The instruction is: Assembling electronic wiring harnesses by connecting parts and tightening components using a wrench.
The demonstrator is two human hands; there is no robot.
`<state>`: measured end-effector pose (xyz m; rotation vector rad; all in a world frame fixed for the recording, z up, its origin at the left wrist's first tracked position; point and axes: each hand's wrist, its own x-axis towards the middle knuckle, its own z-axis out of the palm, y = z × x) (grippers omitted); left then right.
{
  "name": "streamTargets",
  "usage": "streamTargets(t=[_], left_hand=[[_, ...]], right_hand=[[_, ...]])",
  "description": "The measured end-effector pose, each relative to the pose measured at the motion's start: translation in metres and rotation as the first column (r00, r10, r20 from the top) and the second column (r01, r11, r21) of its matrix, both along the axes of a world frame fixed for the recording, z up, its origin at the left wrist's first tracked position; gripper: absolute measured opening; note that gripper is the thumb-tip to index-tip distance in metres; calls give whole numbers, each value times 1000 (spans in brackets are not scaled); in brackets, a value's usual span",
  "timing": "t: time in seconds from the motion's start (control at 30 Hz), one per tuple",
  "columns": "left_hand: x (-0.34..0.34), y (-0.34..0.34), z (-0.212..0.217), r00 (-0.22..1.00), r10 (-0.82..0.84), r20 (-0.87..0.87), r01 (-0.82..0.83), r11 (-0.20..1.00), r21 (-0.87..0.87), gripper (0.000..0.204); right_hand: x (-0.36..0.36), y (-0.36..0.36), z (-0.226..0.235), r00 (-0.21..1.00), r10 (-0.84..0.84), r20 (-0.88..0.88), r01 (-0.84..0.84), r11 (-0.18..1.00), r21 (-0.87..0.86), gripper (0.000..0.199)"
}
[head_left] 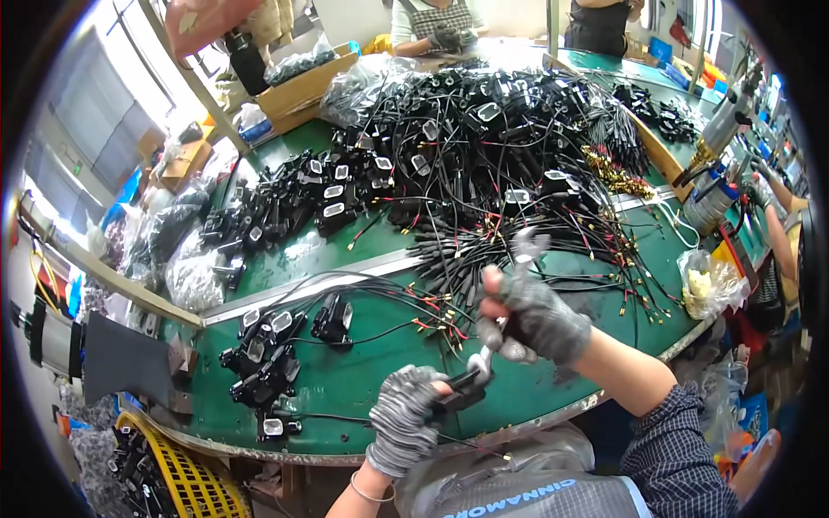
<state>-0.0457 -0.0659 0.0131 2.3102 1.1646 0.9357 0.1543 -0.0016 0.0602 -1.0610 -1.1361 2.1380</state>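
Note:
My left hand (404, 421), in a grey striped glove, is closed around a black plastic part (466, 390) near the front edge of the bench. My right hand (553, 321), in a grey glove with bare fingertips, grips a silver wrench (528, 247). One end of the wrench sticks up above the fist. Its lower end meets the black part; the exact contact is too small to make out. To the left of my hands lies a small group of similar black parts (266, 373) with cables. Beyond my hands spreads a bundle of black cables (449, 259) with red and brass-coloured tips.
A large heap of black parts (484, 129) covers the far side of the green bench (363, 414). A yellow basket (192, 475) stands at lower left. At right are a clear plastic bag (710, 285) and a metal cylinder (710, 203). A co-worker's gloved hands (449, 38) show across the bench.

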Motion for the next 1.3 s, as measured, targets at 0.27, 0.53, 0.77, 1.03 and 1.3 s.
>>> streamTargets(t=[0.27,0.53,0.77,1.03,1.3], left_hand=[[12,11,9,995,62,75,-65,997,43,25],[4,0,4,985,160,66,-141,961,-236,31],[16,4,6,988,79,136,-78,997,-11,31],[7,2,0,962,218,166,-159,937,-311,32],[6,3,10,989,-2,-146,54,935,350,29]], right_hand=[[-9,-15,19,987,-16,159,-75,833,548,53],[-4,-14,7,995,-83,-51,88,991,98,49],[-9,-12,0,993,89,72,-109,928,356,43],[-7,-25,17,979,-180,-97,198,955,221,43],[-7,0,13,930,258,261,-230,964,-134,48]])
